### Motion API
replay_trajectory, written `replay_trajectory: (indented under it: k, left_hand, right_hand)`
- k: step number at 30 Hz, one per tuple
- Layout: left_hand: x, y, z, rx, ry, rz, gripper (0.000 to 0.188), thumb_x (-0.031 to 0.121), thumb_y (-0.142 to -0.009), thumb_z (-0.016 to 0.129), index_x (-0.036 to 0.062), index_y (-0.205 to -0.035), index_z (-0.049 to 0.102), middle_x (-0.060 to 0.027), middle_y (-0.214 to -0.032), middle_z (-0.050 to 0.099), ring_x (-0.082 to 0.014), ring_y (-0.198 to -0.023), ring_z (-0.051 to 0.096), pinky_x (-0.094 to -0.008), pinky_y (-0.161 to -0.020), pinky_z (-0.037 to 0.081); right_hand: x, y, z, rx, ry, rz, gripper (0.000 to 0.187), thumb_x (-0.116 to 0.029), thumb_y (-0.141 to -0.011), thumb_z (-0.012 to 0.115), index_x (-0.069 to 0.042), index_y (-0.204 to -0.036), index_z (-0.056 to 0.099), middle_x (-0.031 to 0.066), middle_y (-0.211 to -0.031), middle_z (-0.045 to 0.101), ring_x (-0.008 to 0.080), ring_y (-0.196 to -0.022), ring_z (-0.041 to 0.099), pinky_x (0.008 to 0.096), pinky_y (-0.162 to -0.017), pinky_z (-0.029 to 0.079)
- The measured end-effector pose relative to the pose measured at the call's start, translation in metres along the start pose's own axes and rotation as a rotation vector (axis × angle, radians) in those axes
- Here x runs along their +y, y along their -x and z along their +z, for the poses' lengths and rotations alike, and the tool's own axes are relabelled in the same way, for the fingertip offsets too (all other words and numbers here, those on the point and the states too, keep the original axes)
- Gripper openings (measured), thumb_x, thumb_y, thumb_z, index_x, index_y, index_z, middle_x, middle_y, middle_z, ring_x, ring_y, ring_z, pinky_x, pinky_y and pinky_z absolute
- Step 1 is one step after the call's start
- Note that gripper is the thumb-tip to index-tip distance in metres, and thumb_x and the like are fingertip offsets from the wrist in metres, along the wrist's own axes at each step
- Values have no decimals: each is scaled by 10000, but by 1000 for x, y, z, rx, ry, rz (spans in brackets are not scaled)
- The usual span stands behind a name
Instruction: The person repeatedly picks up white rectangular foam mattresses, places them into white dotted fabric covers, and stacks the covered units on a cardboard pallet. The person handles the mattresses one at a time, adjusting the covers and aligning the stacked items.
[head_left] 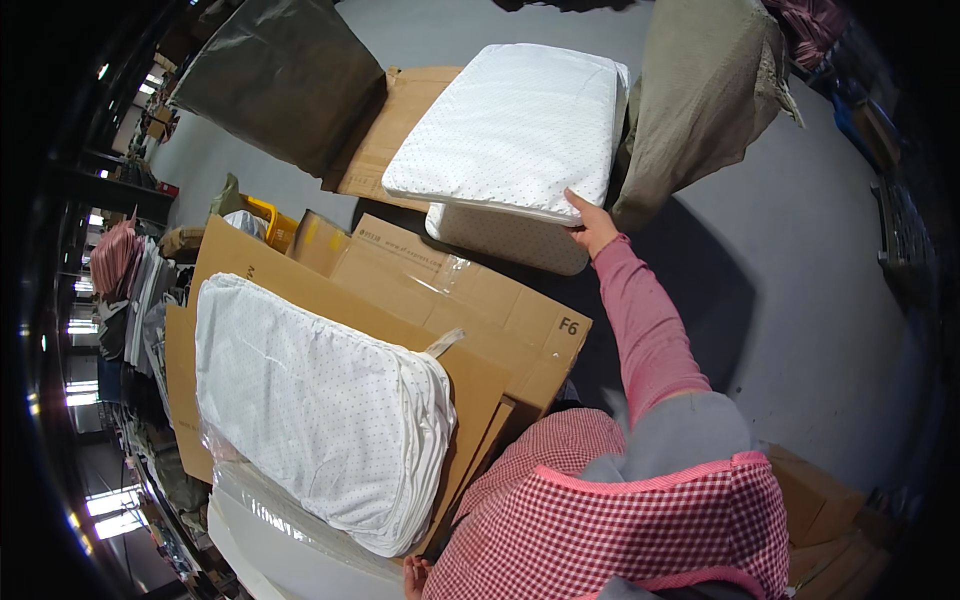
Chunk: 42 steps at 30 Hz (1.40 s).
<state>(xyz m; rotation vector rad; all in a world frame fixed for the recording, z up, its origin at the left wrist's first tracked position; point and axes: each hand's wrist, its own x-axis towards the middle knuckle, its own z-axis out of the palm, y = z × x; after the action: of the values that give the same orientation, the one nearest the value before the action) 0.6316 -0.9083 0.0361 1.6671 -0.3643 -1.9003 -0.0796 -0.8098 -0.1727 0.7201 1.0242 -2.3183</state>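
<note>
My right hand [594, 224] reaches far out and grips the near right corner of a white dotted foam pillow [510, 130], thumb on top and fingers underneath. A second dotted pillow [505, 238] shows in shadow below it. In front of me, to the left, a stack of flat white dotted pillow covers [320, 400] lies on cardboard. Just below that stack, beside my checked apron, only a few fingers of my left hand [416, 576] show; whether they hold anything is hidden.
Flattened brown cardboard [480, 305] lies beneath and beyond the covers. Clear plastic film [290, 510] sits under their near left edge. Large grey-green sacks stand at the far left [285, 85] and far right [690, 110]. A yellow crate [270, 220] stands behind the cardboard.
</note>
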Motion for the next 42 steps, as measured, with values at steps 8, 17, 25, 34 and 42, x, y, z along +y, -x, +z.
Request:
replay_trajectory:
  k: [8,17,25,34,42]
  left_hand:
    - [-6,-6,-2,-35,-60,22,370,272,-945,582,94,-1263,521,-58,-1201,564,-198,-986,555,-339,-844,461]
    - [26,-51,91,-263,-494,320,393,269,-933,604,60,-1251,507,-118,-1281,557,-233,-1095,553,-345,-882,457]
    - [58,-19,325,-342,-1190,1767,1019,295,-661,875,-7,-1460,319,-211,-1485,372,-371,-1368,363,-421,-1126,303]
    - [156,30,278,-505,76,1350,253,45,-897,651,-74,-1119,621,-106,-1043,684,-180,-907,654,-302,-799,525]
    - [188,15,86,-342,420,1007,184,41,-866,702,-6,-1043,680,-66,-990,689,-170,-879,627,-327,-821,501]
  right_hand:
    - [-12,18,48,231,538,-352,374,-97,-735,782,111,-1016,649,182,-988,674,256,-847,655,362,-742,508]
    - [-59,169,168,-353,586,-771,203,-128,-816,704,67,-872,703,49,-786,684,120,-680,611,288,-607,471]
    - [7,338,250,-540,874,-1263,296,-192,-769,694,27,-599,591,201,-581,604,354,-584,635,414,-566,501]
    - [112,472,234,-1273,859,-1514,379,-291,-814,706,-9,-1060,649,193,-1022,660,360,-958,632,431,-852,496]
    - [158,247,96,-594,258,524,1026,-516,-808,723,21,-1499,187,155,-1544,274,308,-1324,428,446,-1095,354]
